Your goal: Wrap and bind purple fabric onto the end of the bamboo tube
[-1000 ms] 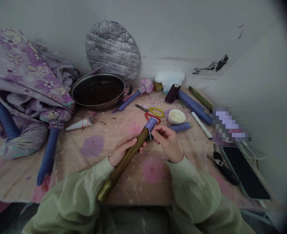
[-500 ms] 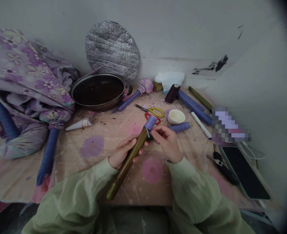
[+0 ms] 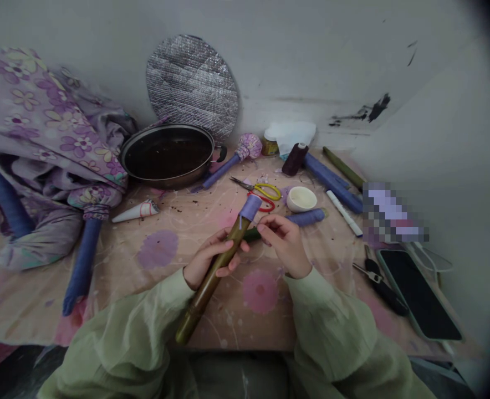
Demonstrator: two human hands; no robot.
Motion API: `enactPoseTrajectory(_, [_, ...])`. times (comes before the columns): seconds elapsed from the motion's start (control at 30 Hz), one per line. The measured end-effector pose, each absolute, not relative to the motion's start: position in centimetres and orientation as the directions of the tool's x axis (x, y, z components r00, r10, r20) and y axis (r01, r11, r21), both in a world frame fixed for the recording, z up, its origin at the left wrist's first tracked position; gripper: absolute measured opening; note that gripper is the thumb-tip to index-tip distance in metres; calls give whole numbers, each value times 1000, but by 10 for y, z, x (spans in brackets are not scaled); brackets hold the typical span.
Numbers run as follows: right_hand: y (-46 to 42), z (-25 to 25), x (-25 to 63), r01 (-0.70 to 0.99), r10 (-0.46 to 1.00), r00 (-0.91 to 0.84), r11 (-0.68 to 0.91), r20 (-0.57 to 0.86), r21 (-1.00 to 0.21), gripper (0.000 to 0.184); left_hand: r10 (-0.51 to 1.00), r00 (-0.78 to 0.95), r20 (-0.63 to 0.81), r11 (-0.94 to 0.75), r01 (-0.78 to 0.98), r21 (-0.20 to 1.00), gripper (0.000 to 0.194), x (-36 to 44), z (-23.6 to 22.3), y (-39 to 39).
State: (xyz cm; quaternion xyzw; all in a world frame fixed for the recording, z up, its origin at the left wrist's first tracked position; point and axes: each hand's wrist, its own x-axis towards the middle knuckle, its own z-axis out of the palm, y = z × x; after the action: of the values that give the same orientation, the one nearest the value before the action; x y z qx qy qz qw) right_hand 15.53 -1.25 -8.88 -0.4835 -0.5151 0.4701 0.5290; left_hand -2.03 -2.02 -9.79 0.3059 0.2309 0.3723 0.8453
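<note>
My left hand point(image 3: 212, 257) grips a long olive-brown bamboo tube point(image 3: 209, 280), which slants up from near my lap. A band of purple cloth point(image 3: 251, 206) wraps the tube's upper end. My right hand point(image 3: 280, 244) pinches a short dark green stick point(image 3: 251, 235) just beside the tube, and its far part is hidden by my fingers. Beyond the wrapped end lie yellow-handled scissors point(image 3: 256, 188) and a red loop point(image 3: 265, 204). A small white bowl point(image 3: 301, 199) and a purple-wrapped rod point(image 3: 307, 217) sit near my right hand.
A dark round pan point(image 3: 168, 155) and a quilted foil disc point(image 3: 193, 88) stand at the back. Floral cloth point(image 3: 32, 111) is bunched at the left. A black phone point(image 3: 417, 293) and black-handled pliers point(image 3: 380, 285) lie at the right, near the wall.
The wrapped end of the bamboo tube has shifted a little left and up. More of the dark green stick now shows between my hands.
</note>
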Motion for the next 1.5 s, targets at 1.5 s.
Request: enactPoseTrajectory(1.5, [-15, -89, 155, -17, 995, 10, 100, 100, -995, 19, 844, 509, -170, 459, -521, 719, 28, -16, -97, -20])
